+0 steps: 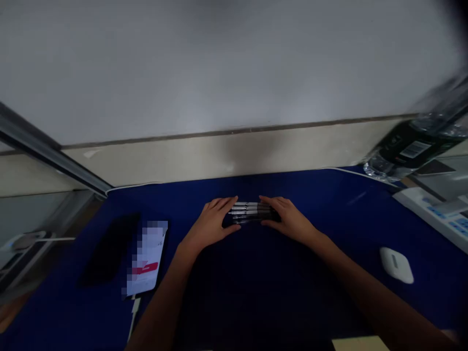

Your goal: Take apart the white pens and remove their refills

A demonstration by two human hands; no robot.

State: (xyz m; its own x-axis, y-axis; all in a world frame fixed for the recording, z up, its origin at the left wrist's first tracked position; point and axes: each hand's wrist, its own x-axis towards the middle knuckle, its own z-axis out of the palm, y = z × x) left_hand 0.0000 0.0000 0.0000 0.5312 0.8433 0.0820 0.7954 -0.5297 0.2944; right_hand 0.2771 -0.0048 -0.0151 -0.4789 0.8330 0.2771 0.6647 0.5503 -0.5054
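A small row of several pens (249, 211), silver at one end and dark at the other, lies side by side on the blue mat (329, 214). My left hand (215, 222) cups the row's left end, fingers curled against the pen tips. At the right end my right hand (287, 218) does the same, thumb under and fingers over the pens. Both hands press the bundle together from its two ends.
A phone (148, 258) with a lit screen and a white cable lies at the left, beside a dark flat object (109, 248). A white earbud case (397, 264) sits at the right. A water bottle (413, 148) and a keyboard (438, 214) are at the far right. A wall rises behind.
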